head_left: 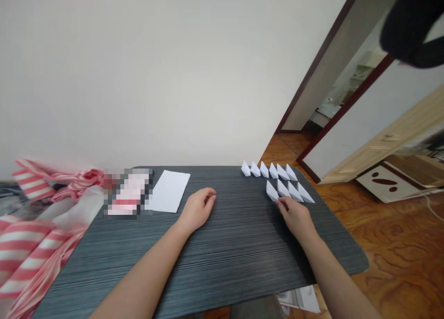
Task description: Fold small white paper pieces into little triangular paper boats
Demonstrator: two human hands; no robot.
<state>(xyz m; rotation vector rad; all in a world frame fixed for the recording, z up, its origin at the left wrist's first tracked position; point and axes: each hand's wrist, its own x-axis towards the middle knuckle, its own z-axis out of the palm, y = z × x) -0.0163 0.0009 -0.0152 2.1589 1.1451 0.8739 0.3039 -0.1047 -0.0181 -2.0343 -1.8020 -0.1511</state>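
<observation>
My right hand (295,215) rests on the dark grey table (215,263), its fingertips touching the nearest of several small folded white paper boats (290,190) set in two rows at the far right. Its fingers look loosely curled and hold nothing I can make out. My left hand (198,208) lies on the table near the middle, fingers loosely curled, nothing in it. A flat stack of white paper (169,190) lies just to the left of that hand.
Red-and-white striped plastic bags (38,235) cover the table's left edge. A blurred pink-and-white item (127,192) lies beside the paper. A white wall stands behind; an open doorway (343,101) and wooden floor (391,245) are at the right.
</observation>
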